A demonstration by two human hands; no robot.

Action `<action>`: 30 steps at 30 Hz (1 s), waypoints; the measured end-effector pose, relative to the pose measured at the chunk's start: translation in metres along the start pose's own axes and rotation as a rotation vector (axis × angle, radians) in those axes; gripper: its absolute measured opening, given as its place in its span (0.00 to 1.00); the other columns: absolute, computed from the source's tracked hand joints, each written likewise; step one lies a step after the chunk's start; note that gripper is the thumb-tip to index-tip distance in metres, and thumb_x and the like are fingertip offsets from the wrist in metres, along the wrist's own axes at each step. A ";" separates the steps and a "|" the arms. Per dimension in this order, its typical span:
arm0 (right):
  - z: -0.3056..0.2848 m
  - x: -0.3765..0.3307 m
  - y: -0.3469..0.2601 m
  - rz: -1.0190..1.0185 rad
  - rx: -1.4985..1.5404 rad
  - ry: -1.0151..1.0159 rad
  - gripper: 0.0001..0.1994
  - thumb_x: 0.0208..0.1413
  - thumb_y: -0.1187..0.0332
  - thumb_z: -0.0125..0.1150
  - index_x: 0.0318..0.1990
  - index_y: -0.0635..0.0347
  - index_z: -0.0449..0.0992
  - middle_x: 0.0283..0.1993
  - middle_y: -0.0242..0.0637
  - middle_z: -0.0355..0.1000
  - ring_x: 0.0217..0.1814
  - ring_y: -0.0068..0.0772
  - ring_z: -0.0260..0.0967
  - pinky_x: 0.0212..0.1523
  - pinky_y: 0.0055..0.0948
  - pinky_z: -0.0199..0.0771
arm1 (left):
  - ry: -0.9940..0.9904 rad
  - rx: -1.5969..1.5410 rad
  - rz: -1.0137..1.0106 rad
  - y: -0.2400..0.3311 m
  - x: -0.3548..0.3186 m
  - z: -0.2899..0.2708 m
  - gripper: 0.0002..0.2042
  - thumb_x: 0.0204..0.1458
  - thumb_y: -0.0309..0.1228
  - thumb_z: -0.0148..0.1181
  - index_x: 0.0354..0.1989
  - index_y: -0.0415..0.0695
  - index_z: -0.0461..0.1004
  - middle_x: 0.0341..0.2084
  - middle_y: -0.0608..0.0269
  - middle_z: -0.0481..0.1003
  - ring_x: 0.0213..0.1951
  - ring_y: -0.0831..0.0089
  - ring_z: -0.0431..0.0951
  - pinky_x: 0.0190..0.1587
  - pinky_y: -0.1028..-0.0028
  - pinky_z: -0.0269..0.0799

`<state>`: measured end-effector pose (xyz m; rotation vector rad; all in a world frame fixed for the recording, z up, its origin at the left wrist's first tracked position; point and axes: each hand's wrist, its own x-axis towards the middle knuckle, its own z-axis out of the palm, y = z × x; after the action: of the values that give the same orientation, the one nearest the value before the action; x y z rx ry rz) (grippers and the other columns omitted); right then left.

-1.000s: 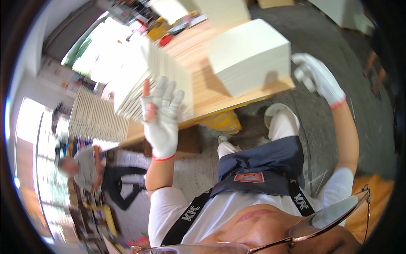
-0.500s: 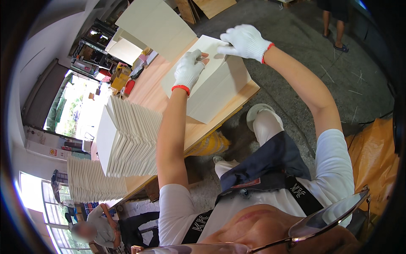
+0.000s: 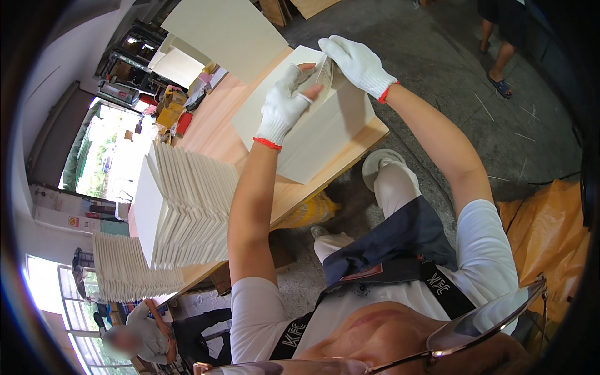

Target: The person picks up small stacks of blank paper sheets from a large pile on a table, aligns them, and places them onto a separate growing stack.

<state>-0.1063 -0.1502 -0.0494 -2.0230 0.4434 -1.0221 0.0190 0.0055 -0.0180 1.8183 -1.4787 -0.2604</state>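
A thick block of cream-white sheets [image 3: 331, 134] lies near the table's edge in front of me. At its far right corner, several sheets [image 3: 324, 80] curl upward in a bent fan. My right hand [image 3: 358, 64], in a white knit glove with a red cuff, pinches the top of that lifted edge. My left hand [image 3: 282, 106] wears a matching glove with some bare fingertips. Its thumb and fingers are apart, over the block and close beside the curled sheets. Whether the left fingertips touch the paper is hard to tell.
Tall stacks of folded white sheets [image 3: 194, 206] stand on the wooden table [image 3: 212, 122] to the left. A large pale board [image 3: 225, 37] rises at the far side. An orange sheet [image 3: 544, 231] hangs at right. One person [image 3: 147, 331] sits at lower left; another's legs [image 3: 503, 59] show far right.
My right hand has moved slightly left and closed on the sheets' edge, which now curls up. My left hand has shifted right and its fingers have spread.
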 end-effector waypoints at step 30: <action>0.005 -0.003 0.002 0.017 -0.129 0.010 0.25 0.63 0.42 0.38 0.41 0.53 0.72 0.33 0.45 0.73 0.38 0.53 0.71 0.38 0.45 0.67 | 0.126 0.166 0.067 0.011 -0.009 0.003 0.15 0.59 0.33 0.50 0.54 0.49 0.72 0.34 0.59 0.74 0.35 0.73 0.73 0.41 0.74 0.69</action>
<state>-0.1037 -0.1471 -0.0544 -2.1253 0.5435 -1.0163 0.0067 0.0121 -0.0156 1.8741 -1.5054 0.0106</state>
